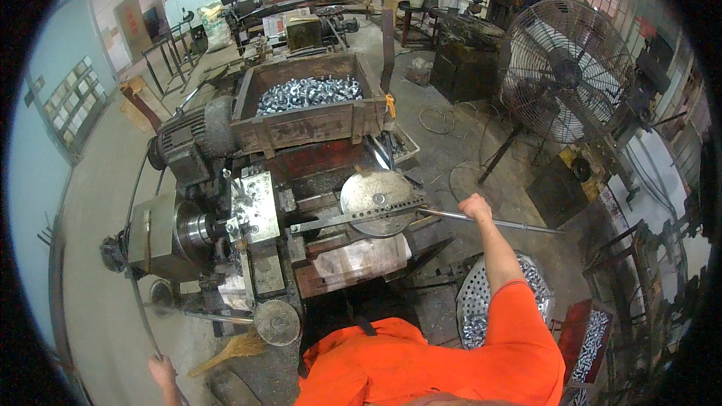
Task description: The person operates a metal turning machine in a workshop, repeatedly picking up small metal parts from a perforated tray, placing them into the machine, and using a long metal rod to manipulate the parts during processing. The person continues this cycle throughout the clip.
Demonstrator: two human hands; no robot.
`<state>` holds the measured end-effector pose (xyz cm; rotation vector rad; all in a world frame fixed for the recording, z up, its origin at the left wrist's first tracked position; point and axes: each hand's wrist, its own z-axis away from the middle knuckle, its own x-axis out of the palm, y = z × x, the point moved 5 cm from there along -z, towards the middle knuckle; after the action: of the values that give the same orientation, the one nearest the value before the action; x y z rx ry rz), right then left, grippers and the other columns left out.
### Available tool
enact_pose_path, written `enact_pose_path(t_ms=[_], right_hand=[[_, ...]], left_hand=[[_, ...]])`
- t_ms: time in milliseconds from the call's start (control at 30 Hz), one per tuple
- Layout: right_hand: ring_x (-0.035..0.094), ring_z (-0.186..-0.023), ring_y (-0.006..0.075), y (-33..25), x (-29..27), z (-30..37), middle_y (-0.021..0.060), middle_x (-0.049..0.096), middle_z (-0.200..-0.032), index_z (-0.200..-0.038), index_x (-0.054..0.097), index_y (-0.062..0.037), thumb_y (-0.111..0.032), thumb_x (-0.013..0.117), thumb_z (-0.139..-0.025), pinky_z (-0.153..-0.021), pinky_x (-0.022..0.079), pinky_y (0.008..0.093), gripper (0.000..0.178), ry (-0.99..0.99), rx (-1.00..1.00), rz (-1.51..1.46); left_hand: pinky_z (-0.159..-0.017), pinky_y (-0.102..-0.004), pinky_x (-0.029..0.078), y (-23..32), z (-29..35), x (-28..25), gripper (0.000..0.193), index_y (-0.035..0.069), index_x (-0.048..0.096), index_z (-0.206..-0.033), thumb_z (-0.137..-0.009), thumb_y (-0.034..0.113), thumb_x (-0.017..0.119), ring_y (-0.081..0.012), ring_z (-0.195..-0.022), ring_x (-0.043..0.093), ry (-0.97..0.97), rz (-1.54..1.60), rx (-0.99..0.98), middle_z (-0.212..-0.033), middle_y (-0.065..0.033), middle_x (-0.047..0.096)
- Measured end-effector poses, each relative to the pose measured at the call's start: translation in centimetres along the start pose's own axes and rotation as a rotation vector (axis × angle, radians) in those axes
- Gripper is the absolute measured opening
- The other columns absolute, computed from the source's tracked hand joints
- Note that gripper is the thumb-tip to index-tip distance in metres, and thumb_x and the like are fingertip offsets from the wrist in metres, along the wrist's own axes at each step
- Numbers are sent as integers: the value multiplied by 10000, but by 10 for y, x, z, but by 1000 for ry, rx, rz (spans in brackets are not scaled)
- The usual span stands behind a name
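My right hand (pixel 475 207) is closed around a long shiny metal rod (pixel 519 223), which sticks out to the right from the machine. The rod's inner end meets a flat bar with a row of holes (pixel 357 216), lying across a round metal disc (pixel 379 195). At the lower left my left hand (pixel 161 369) is closed on the low end of a thin dark lever (pixel 144 319). That lever runs up beside the chuck end of the machine (pixel 197 227). A metal block (pixel 254 207) sits between chuck and bar.
A wooden crate (pixel 312 129) of small shiny metal parts stands behind the machine, next to a motor (pixel 188 135). A perforated round tray (pixel 475 297) and a red bin (pixel 575 323) hold more parts. A large fan (pixel 568 68) stands at right; a broom (pixel 233 348) lies lower left.
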<state>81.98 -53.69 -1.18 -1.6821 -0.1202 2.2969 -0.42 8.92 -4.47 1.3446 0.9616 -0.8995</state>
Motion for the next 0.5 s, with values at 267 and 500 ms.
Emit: enact_pose_path(t_ms=[267, 500], right_hand=[[509, -1147, 298, -10, 7, -1, 150, 529, -1241, -1162, 520, -44, -305, 614, -652, -935, 420, 369, 580, -45, -31, -3], [506, -1148, 303, -9, 3, 3, 156, 520, -1249, -1169, 511, -44, -320, 617, -658, -939, 418, 374, 591, -44, -20, 4]], left_hand=[[-702, -424, 473, -10, 8, -20, 298, -50, 576, -947, -762, 183, 590, -360, -735, 600, 134, -3, 91, -798, -213, 578], [-537, -393, 479, 21, 25, -27, 233, -64, 560, -870, -771, 146, 561, -283, -525, 589, 100, 64, 84, -700, -189, 551]])
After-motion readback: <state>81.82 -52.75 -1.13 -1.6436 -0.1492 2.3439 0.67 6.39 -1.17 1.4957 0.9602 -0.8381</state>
